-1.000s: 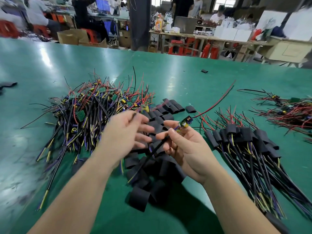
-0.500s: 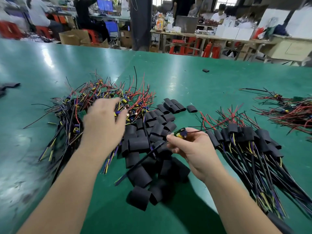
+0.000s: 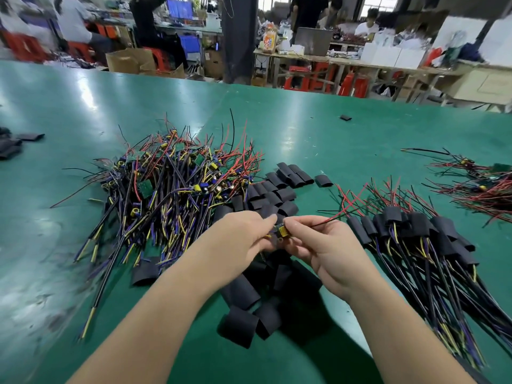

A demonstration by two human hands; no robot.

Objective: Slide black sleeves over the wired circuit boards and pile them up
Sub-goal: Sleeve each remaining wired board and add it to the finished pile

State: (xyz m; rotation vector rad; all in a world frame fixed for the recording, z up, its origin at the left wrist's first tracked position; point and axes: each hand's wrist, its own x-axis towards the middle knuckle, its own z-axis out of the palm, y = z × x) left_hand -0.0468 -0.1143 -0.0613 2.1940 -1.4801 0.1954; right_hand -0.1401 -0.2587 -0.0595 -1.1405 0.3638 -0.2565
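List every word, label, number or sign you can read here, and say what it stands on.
Nothing here is legible.
Orange and yellow printed packet in the background: print blurred.
Blue monitor screen at the back: blurred.
Small wired circuit board with a yellow part, pinched by the right hand: markings too small.
Bare green circuit board on the left: too small.

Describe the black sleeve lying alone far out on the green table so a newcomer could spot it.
Start on the green table and look beyond the heap of loose sleeves in the middle, toward the far edge, right of centre. There a single short black sleeve lies flat on bare green. Unlike the heaped ones, it touches nothing and has no wires.
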